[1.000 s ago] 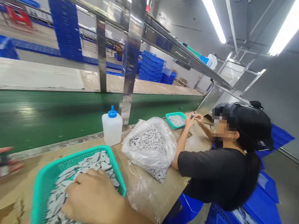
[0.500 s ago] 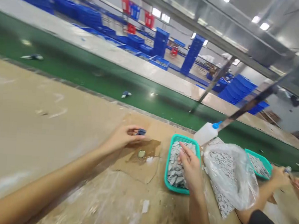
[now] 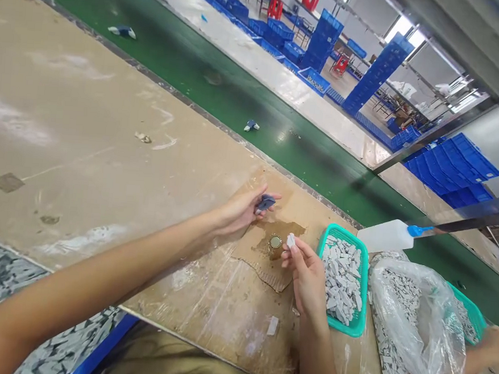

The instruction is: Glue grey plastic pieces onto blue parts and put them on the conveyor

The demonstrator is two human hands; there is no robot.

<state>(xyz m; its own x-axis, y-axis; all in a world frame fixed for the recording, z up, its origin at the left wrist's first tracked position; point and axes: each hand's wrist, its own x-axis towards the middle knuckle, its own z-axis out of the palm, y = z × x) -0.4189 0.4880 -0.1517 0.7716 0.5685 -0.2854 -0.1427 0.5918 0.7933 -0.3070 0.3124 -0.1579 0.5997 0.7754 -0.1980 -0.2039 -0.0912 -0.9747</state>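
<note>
My left hand (image 3: 241, 214) pinches a small dark blue piece (image 3: 266, 203) above a sheet of cardboard (image 3: 258, 261). My right hand (image 3: 306, 276) holds a small pale grey piece (image 3: 291, 240) between its fingertips, just to the right of a round metal-rimmed dish (image 3: 275, 243) sitting in a brown stain on the cardboard. Beside that hand stands a teal plastic basket (image 3: 325, 255), heaped with similar pale grey pieces. The hand is not touching the basket.
A clear plastic bag of grey pieces (image 3: 415, 321) and a white bottle with a blue cap (image 3: 385, 235) stand to the right. A co-worker's hand (image 3: 494, 346) is at the right edge. A green conveyor belt (image 3: 301, 179) runs beyond the bench.
The view has swung left, away from the co-worker. My right hand has come up out of the basket with a grey piece. My left hand has shifted slightly, still holding the blue piece.
</note>
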